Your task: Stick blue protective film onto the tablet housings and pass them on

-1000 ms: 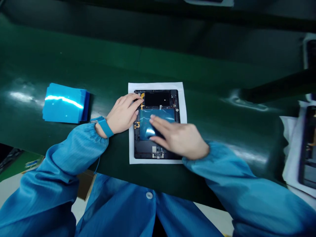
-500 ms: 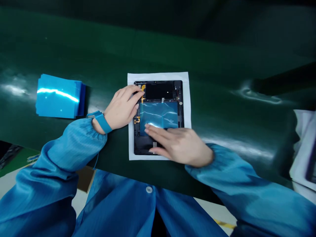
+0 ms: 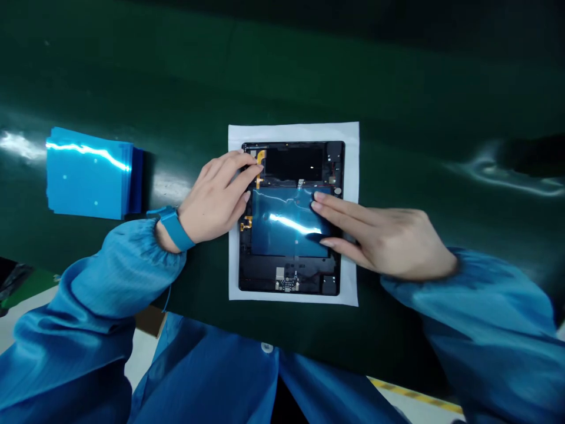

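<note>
Fingers of the right hand [image 3: 388, 241] lie stretched flat, gripping nothing, tips pressing the right edge of the blue film [image 3: 282, 227]. Fingers of the left hand [image 3: 212, 200], loosely spread, rest just left of it on the open tablet [image 3: 289, 277]. A white sheet [image 3: 351, 153] lies underneath; a film stack [image 3: 88, 174] lies well left.

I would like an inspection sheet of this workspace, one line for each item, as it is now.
Surface: dark green glossy table, bright glare streaks.
Job's things: open tablet lying flat on a white sheet; blue film laid over its middle.
Clutter: stack of blue films at the left, apart from the sheet.
Grippers: left hand open, fingertips on the tablet's left edge; right hand open, fingers flat on the film's right side.
Cables: thin cord hanging from the blue wrist strap.
Surroundings: pale floor with a yellow line below the table edge.
</note>
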`<state>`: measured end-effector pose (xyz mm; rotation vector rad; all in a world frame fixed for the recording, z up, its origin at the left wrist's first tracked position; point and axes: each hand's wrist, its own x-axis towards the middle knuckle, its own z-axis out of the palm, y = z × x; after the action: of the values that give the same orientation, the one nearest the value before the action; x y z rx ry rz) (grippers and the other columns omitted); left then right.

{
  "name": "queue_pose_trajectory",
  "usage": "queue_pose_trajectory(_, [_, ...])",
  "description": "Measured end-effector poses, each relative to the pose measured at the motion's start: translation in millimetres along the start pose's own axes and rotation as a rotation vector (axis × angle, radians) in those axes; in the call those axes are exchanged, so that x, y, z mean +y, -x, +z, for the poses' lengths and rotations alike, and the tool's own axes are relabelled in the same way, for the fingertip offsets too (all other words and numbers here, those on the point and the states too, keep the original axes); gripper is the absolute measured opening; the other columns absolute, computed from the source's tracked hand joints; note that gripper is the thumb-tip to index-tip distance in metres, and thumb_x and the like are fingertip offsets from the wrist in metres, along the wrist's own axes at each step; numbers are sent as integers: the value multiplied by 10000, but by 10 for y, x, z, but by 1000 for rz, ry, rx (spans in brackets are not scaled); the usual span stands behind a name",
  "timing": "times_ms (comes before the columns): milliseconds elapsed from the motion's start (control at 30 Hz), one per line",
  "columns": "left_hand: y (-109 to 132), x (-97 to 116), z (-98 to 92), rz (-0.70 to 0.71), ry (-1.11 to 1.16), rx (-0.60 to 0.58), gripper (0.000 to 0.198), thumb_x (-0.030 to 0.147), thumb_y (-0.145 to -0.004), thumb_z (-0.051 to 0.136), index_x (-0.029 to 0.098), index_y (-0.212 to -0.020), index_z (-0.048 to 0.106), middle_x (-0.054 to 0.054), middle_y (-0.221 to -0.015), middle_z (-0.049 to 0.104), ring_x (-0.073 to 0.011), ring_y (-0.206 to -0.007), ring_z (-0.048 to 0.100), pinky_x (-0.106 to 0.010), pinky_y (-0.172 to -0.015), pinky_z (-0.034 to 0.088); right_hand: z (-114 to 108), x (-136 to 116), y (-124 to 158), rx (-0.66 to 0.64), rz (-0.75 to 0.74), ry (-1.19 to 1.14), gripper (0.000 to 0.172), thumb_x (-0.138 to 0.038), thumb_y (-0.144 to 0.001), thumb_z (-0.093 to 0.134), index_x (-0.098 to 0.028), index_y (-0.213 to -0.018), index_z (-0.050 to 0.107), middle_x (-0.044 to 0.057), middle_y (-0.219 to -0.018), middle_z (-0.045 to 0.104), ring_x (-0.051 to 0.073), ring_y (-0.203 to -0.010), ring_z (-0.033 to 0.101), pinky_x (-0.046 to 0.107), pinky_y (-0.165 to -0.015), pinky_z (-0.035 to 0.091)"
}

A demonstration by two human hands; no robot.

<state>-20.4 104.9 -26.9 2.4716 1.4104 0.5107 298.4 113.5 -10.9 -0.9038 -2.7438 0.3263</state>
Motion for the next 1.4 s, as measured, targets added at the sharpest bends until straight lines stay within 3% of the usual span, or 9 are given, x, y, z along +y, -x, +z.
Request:
queue_pose_trajectory(167, [9, -14, 2, 30, -22, 19, 459, 173, -969, 436, 192, -1426, 481, -140, -1443, 549, -325, -1420, 473, -547, -1146, 433, -42, -159, 215, -5, -73, 21, 618, -411, -949, 705, -232, -1517, 542, 60, -1420, 651, 189, -742, 755, 327, -583, 561])
queue_pose_trajectory(300, [10, -43, 17, 60, -48, 41, 457, 166, -963, 447, 161, -1418, 493, -151, -1426, 559, -318, -1388, 494, -517, -1132, 447, -52, -270, 370, -27, -164, 44, 502, -404, -990, 651, -168, -1432, 615, 61, -1381, 682, 144, -677, 726, 309, -569, 547])
queue_pose_trajectory(467, [-3, -96, 21, 43, -37, 30, 450, 184, -956, 466, 168, -1403, 520, -149, -1432, 561, -312, -1365, 503, -524, -1137, 441, 41, -111, 77, -8, -29, 213, 512, -507, -1036, 519, -171, -1399, 652, 50, -1444, 630, 198, -752, 760, 344, -564, 532])
queue_pose_trajectory(600, [-59, -84, -114, -5, -42, -69, 443, 211, -962, 468, 149, -1394, 547, -158, -1451, 550, -310, -1359, 512, -514, -1136, 448, 62, -134, -59, -29, 87, 227, 598, -576, -1038, 458, -167, -1440, 627, 75, -1462, 611, 237, -777, 771, 362, -551, 521])
queue_pose_trajectory(800, [-440, 124, -304, -196, -202, -182, 426, 247, -976, 462, 145, -1369, 589, -158, -1400, 590, -352, -1264, 575, -534, -1056, 481, 56, -384, 206, -27, -12, 205, 547, -549, -1026, 507, -149, -1345, 699, 110, -1415, 648, 200, -669, 750, 345, -561, 548])
queue_pose_trajectory(1033, [-957, 172, -27, -311, -313, -143, 379, 269, -1020, 443, 105, -1331, 583, -202, -1356, 604, -360, -1301, 530, -491, -1045, 454, 279, -414, 324, 290, -85, 108, 264, -338, -998, 628, -163, -1132, 773, 79, -1220, 768, 195, -823, 787, 296, -711, 622])
queue_pose_trajectory(1133, [-1043, 76, 5, -258, -311, -201, 361, 277, -1042, 417, 100, -1315, 573, -196, -1254, 647, -344, -1230, 583, -465, -990, 475, 385, -459, 381, 419, 88, 48, 197, -259, -988, 639, -185, -1136, 747, 67, -1140, 791, 165, -827, 772, 269, -741, 628])
queue_pose_trajectory(1233, [-1058, -27, -20, -177, -290, -260, 317, 279, -1053, 409, 131, -1240, 618, -160, -1187, 665, -294, -1136, 638, -406, -935, 489, 457, -520, 411, 485, 357, -36, 222, -257, -1000, 603, -202, -1187, 708, 91, -1146, 752, 101, -589, 658, 262, -601, 597])
queue_pose_trajectory(1400, [-957, -79, -72, -102, -291, -226, 292, 271, -1066, 381, 185, -1194, 628, -124, -1214, 627, -255, -1054, 663, -355, -813, 481, 475, -546, 402, 486, 554, -105, 422, -373, -976, 605, -204, -1363, 598, 150, -1307, 644, 86, -534, 540, 322, -623, 601])
